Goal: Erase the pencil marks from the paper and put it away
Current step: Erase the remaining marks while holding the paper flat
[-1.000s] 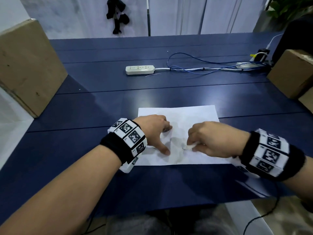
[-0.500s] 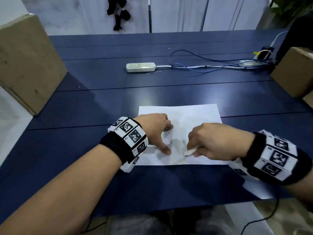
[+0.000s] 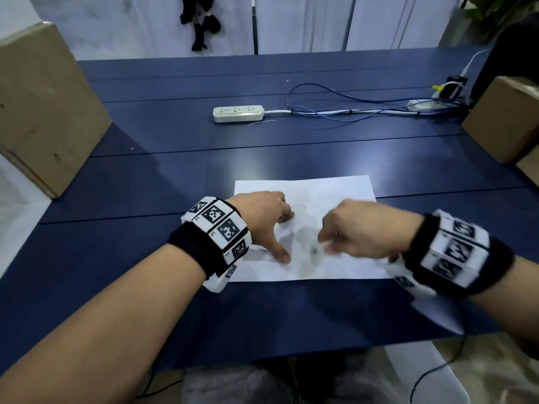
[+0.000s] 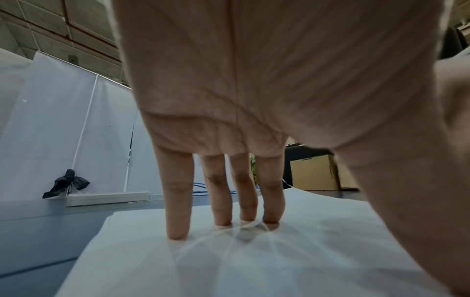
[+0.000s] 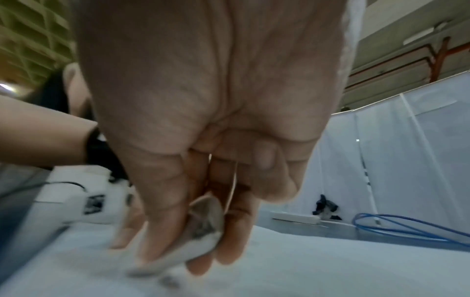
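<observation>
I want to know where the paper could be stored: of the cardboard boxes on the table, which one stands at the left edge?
The large cardboard box, alone at the far left. The smaller boxes sit together at the right edge, near the cables.

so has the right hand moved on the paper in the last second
Yes, slightly. The right hand, pinching the eraser, has slid back and forth beside the left hand's thumb, which stays planted on the paper. It is motion-blurred now.

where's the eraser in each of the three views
Head: eraser, blurred, at the right hand's fingertips, centre of the paper.
Left wrist: not in it.
Right wrist: lower centre, pinched between thumb and fingers.
Shared landmark: white power strip.
</observation>
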Demonstrator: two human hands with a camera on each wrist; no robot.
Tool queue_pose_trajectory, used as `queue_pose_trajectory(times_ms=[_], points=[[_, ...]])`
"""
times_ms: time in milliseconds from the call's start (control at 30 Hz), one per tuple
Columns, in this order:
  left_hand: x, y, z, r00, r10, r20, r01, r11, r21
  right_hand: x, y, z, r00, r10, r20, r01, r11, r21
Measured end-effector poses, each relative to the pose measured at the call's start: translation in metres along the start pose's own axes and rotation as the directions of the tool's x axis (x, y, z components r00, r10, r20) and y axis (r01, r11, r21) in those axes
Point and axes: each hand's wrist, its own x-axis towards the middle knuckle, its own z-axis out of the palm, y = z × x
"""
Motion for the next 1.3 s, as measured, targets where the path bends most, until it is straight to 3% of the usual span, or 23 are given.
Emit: queue_pose_trajectory(times_ms=[67,133,200,267,333,500,567,667,767,967,1067,1167,1233,1300], points=[[-0.001,0.001,0.0,1.0,0.011,-0.002,-0.011,1.0,-0.006,0.012,0.015,-0.009,0.989,0.134,-0.066,-0.132,0.991,0.029],[-0.002,0.001,0.0,1.0,0.022,-0.004,-0.022,1.0,-0.01,0.014,0.026,-0.007,0.981,0.159,-0.107,-0.16,0.987,-0.002],[-0.001,0.0,0.001,1.0,0.022,-0.015,-0.022,1.0,-0.012,0.004,0.015,-0.002,0.993,0.068,-0.094,-0.072,0.996,-0.047],[0.0,-0.001,0.001,1.0,0.01,-0.011,-0.01,1.0,-0.015,-0.011,-0.001,0.004,0.996,-0.081,-0.024,0.082,0.996,0.03],[0.001,-0.001,0.001,1.0,0.0,0.0,0.0,1.0,-0.01,-0.016,-0.009,0.005,0.99,-0.128,0.064,0.121,0.987,0.109],[-0.001,0.001,-0.001,1.0,0.005,0.004,-0.005,1.0,-0.019,0.017,0.02,-0.011,0.991,0.126,-0.037,-0.126,0.992,0.006],[-0.001,0.0,-0.002,1.0,0.007,0.001,-0.007,1.0,-0.02,0.018,0.024,-0.009,0.984,0.161,-0.076,-0.163,0.986,-0.016],[-0.001,0.0,-0.001,1.0,0.005,0.001,-0.005,1.0,-0.013,-0.002,0.006,0.0,0.998,0.039,-0.049,-0.041,0.998,-0.044],[0.0,0.001,-0.001,1.0,-0.002,0.014,0.002,1.0,-0.008,-0.017,-0.01,0.006,0.997,-0.065,0.042,0.061,0.994,0.091],[0.0,0.002,-0.003,1.0,0.004,0.015,-0.004,1.0,-0.01,0.011,0.02,-0.007,0.972,0.23,-0.039,-0.228,0.972,0.053],[0.0,0.002,-0.002,1.0,-0.002,0.017,0.002,1.0,-0.007,0.0,0.014,0.002,0.99,0.127,-0.059,-0.128,0.992,-0.016],[0.002,0.002,-0.002,0.999,-0.015,0.03,0.015,1.0,0.0,-0.013,-0.001,0.01,0.997,-0.065,0.035,0.064,0.998,0.03],[0.002,0.001,-0.002,0.999,-0.018,0.028,0.018,1.0,0.002,-0.008,-0.002,0.005,0.996,-0.068,0.058,0.064,0.996,0.056],[0.002,0.002,-0.002,1.0,-0.011,0.025,0.011,1.0,0.0,0.005,0.01,-0.003,0.999,0.036,0.02,-0.037,0.997,0.066]])
